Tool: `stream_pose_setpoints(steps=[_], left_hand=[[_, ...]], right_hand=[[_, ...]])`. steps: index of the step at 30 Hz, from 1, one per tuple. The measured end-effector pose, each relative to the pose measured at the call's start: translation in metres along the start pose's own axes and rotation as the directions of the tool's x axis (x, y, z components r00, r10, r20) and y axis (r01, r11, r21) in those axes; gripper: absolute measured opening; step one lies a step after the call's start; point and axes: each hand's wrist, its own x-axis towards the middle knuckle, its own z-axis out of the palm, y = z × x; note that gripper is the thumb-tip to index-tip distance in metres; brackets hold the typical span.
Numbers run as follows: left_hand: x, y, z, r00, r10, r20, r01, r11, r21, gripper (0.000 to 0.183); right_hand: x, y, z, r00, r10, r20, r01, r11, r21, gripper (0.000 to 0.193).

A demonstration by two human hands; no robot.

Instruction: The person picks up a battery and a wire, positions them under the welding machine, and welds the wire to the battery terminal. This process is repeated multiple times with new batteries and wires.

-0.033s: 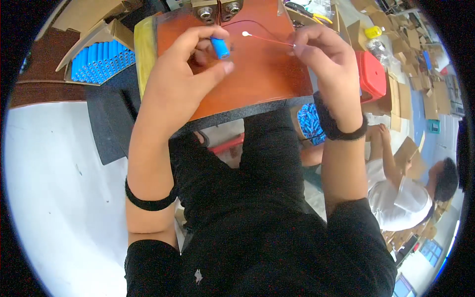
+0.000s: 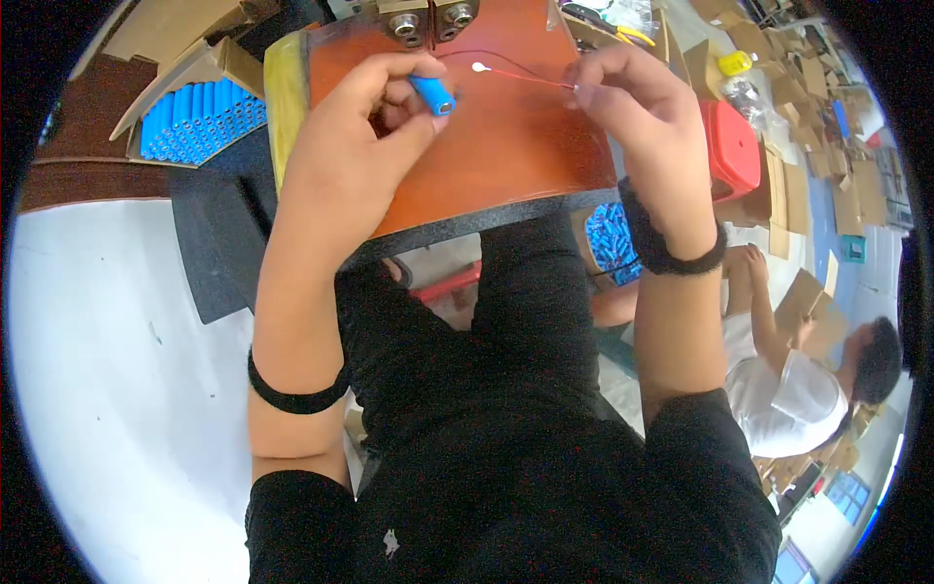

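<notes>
My left hand (image 2: pixel 355 161) grips a small blue cylindrical battery cell (image 2: pixel 433 94) between thumb and fingers, above the orange-brown work board (image 2: pixel 506 156). The cell is tilted, one end facing down to the right. Opposite it, my right hand (image 2: pixel 647 117) pinches thin red wires (image 2: pixel 525 77) between thumb and forefinger. One wire runs left to a small round silvery tab (image 2: pixel 481 67), which is apart from the cell. A darker wire (image 2: pixel 491 52) arcs behind it. Past the board's far part stand two metal blocks (image 2: pixel 428 21) with round fittings.
A carton of upright blue cells (image 2: pixel 199 122) stands at the left. More blue cells lie in a container (image 2: pixel 611 241) below the board's right edge. A red stool (image 2: pixel 732 151) and yellow-handled pliers (image 2: pixel 634 37) are at the right, with a seated co-worker (image 2: pixel 788 389) beyond.
The battery cell has tilted further in my left hand, and my left thumb has closed up against its lower end. The wire's tab has shifted slightly left.
</notes>
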Motion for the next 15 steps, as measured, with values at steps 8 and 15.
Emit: stream_pose_setpoints(steps=[8,15], left_hand=[[0.006,-0.005,-0.001,0.992,-0.072,-0.100,0.093,0.970,0.224,0.034],[0.006,-0.006,0.000,0.990,-0.076,-0.118,0.106,0.958,0.266,0.032]], right_hand=[[0.022,-0.031,0.011,0.980,0.174,0.093,-0.164,0.981,-0.100,0.011],[0.029,-0.045,0.020,0.938,0.346,0.021,-0.335,0.920,-0.202,0.014]])
